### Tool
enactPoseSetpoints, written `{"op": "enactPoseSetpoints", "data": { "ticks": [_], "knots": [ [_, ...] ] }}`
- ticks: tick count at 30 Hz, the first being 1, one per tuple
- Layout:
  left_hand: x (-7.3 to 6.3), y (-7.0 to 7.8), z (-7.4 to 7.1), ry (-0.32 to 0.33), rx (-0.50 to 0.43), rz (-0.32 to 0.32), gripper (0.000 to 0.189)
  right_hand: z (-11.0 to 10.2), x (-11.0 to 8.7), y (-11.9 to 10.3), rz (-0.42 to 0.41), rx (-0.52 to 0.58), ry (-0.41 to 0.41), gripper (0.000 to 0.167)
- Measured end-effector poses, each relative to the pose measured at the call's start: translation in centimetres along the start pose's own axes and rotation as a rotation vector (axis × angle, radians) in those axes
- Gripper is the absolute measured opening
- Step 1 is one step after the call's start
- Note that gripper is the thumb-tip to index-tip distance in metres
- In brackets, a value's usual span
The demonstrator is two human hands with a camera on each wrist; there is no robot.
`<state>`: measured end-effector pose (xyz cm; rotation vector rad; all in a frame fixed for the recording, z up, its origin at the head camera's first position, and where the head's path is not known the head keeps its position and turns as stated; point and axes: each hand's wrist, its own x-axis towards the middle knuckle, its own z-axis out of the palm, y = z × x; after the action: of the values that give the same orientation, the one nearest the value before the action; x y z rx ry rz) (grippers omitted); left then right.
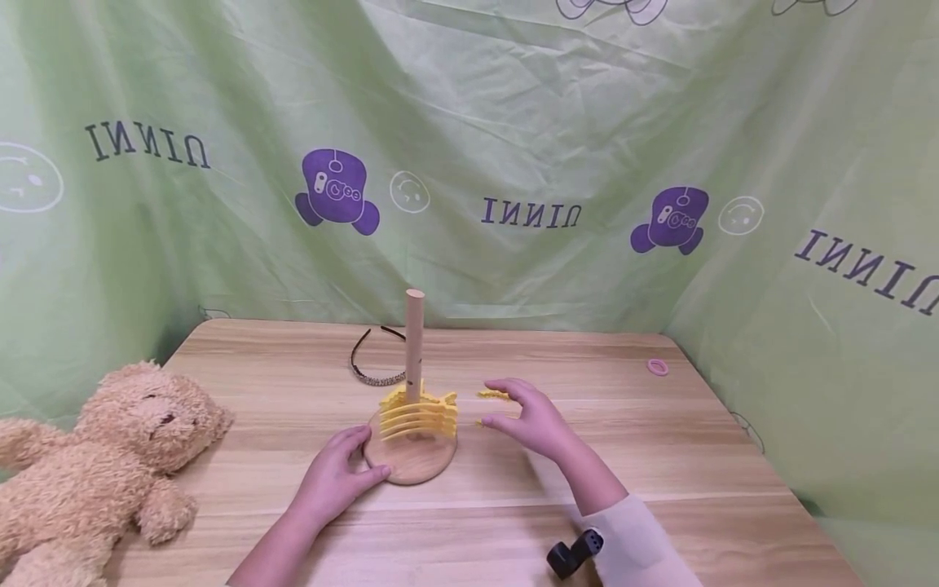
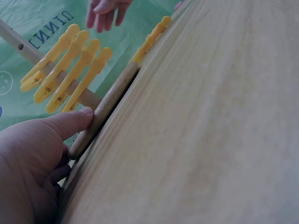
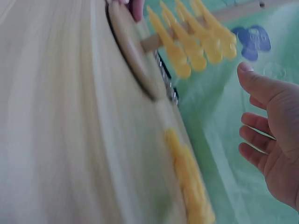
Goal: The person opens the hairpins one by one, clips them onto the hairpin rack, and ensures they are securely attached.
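A wooden stand with a round base (image 1: 418, 470) and an upright post (image 1: 414, 342) is on the table. Several curved yellow plastic pieces (image 1: 418, 420) with knobbed ends sit stacked around the lower post, spaced apart in the left wrist view. My left hand (image 1: 333, 481) grips the base's left edge, its thumb on the rim. My right hand (image 1: 539, 424) hovers right of the stand, fingers spread and holding nothing. Below it another yellow piece (image 3: 189, 182) lies on the table beside the base, partly hidden by the hand in the head view.
Behind the post lies a dark headband (image 1: 377, 380) with a beaded band. A pink ring (image 1: 658, 368) is at the far right, and a plush teddy bear (image 1: 66, 489) lies along the left. Green printed cloth (image 1: 469, 122) hangs around the wooden table (image 1: 704, 489).
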<state>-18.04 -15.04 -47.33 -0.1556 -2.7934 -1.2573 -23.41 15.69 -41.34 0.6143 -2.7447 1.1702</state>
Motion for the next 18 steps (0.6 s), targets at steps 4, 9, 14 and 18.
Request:
{"op": "enactPoseSetpoints", "data": {
  "ticks": [4, 9, 14, 18],
  "knots": [
    [0.0, 0.0, 0.0, -0.002, 0.0, -0.005, 0.074, -0.4, -0.8, 1.7, 0.066, 0.007, 0.022, 0.049],
    [0.0, 0.0, 0.0, -0.003, 0.002, -0.009, 0.075, -0.7, -1.7, 3.6, 0.117, -0.008, 0.026, 0.049],
    [0.0, 0.0, 0.0, -0.005, 0.003, -0.01, 0.076, -0.9, -2.3, 5.4, 0.151, -0.031, 0.021, 0.05],
    [0.1, 0.0, 0.1, -0.006, 0.003, -0.012, 0.076, -1.2, -2.7, 6.6, 0.162, -0.039, 0.031, 0.051]
  ]
}}
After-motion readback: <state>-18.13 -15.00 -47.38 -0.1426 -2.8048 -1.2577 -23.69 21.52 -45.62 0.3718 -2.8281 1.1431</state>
